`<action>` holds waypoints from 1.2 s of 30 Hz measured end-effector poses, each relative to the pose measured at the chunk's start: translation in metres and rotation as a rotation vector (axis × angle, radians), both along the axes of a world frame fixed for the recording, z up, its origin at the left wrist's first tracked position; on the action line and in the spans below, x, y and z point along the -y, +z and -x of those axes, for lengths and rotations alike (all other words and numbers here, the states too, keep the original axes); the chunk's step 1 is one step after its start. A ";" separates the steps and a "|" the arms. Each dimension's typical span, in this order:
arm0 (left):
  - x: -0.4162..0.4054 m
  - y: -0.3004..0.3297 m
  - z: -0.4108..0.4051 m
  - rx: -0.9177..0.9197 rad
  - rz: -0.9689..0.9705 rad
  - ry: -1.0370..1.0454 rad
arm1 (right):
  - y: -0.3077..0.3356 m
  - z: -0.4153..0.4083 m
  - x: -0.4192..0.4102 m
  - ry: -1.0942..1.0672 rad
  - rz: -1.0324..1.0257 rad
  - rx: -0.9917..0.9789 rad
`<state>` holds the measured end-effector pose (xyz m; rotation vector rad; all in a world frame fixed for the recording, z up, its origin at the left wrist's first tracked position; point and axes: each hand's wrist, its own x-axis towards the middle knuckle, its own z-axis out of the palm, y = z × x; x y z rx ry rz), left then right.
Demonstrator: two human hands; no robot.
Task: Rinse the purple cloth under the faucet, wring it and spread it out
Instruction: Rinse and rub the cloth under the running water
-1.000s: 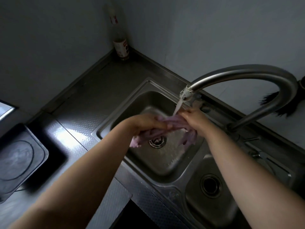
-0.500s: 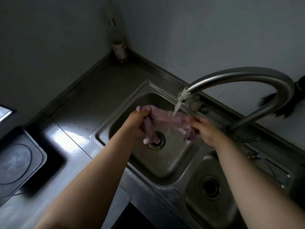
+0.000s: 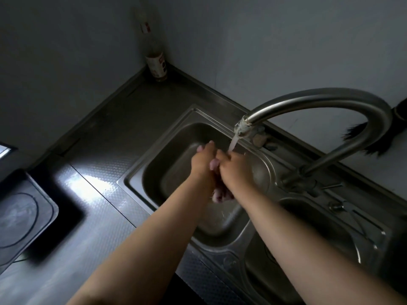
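Both my hands are pressed together over the left sink basin (image 3: 171,142), under the running stream from the curved steel faucet (image 3: 319,102). My left hand (image 3: 202,164) and my right hand (image 3: 233,170) are closed on the purple cloth (image 3: 220,194), bunched between the palms. Only small bits of the cloth show: a tail hanging below the hands, a fold between them and a tip above the left fingers. The water lands on my right hand's fingers.
A second, smaller basin (image 3: 308,249) lies to the right. A bottle (image 3: 157,62) stands in the back corner of the steel counter. A black cooktop (image 3: 19,216) sits at the left. A dark brush (image 3: 374,139) rests behind the faucet.
My hands have come together from holding the cloth stretched out. The cloth is now bunched up between them and mostly hidden.
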<state>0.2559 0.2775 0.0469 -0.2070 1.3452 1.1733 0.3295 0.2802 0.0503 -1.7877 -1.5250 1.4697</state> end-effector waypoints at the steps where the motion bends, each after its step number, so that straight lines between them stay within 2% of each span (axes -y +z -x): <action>1: 0.001 0.001 -0.001 0.011 0.009 0.006 | 0.003 -0.001 -0.003 -0.021 0.009 0.003; 4: 0.004 0.009 -0.017 -0.023 0.023 -0.070 | 0.009 -0.004 -0.024 -0.204 -0.009 -0.059; 5: 0.001 0.008 -0.016 -0.040 0.019 -0.052 | 0.010 -0.005 -0.021 -0.198 -0.025 -0.060; 8: -0.008 0.010 0.003 0.073 -0.023 0.043 | 0.009 -0.004 0.005 -0.030 -0.024 -0.038; 10: -0.001 0.011 -0.002 0.018 -0.025 -0.014 | -0.002 -0.001 -0.006 -0.004 -0.011 0.051; 12: 0.006 0.008 -0.014 -0.080 -0.038 -0.131 | -0.007 -0.002 -0.031 -0.085 0.012 0.125; 14: 0.005 0.008 -0.013 -0.143 -0.024 -0.168 | -0.003 -0.001 -0.027 -0.116 0.009 0.110; 17: -0.004 0.006 0.012 -0.067 -0.016 -0.114 | 0.001 0.004 0.009 0.002 0.014 0.008; 20: 0.002 -0.003 0.011 -0.103 -0.062 -0.274 | -0.011 0.002 -0.005 -0.077 -0.008 0.037; 23: 0.014 -0.005 0.008 -0.040 -0.126 -0.399 | -0.011 -0.014 -0.026 -0.075 -0.040 0.061; 25: 0.016 -0.003 0.025 -0.018 -0.189 -0.438 | -0.014 -0.027 -0.029 -0.072 0.110 0.020; 27: 0.015 -0.006 0.050 -0.035 -0.281 -0.425 | -0.021 -0.042 -0.031 -0.068 0.310 -0.089; 30: 0.017 -0.014 0.077 -0.145 -0.390 -0.480 | -0.025 -0.060 -0.034 0.058 0.365 -0.348; 33: 0.023 -0.017 0.092 -0.344 -0.466 -0.749 | -0.022 -0.067 -0.039 0.089 0.398 -0.648; 36: 0.032 -0.019 0.098 -0.362 -0.460 -0.977 | -0.018 -0.070 -0.044 0.123 0.410 -0.860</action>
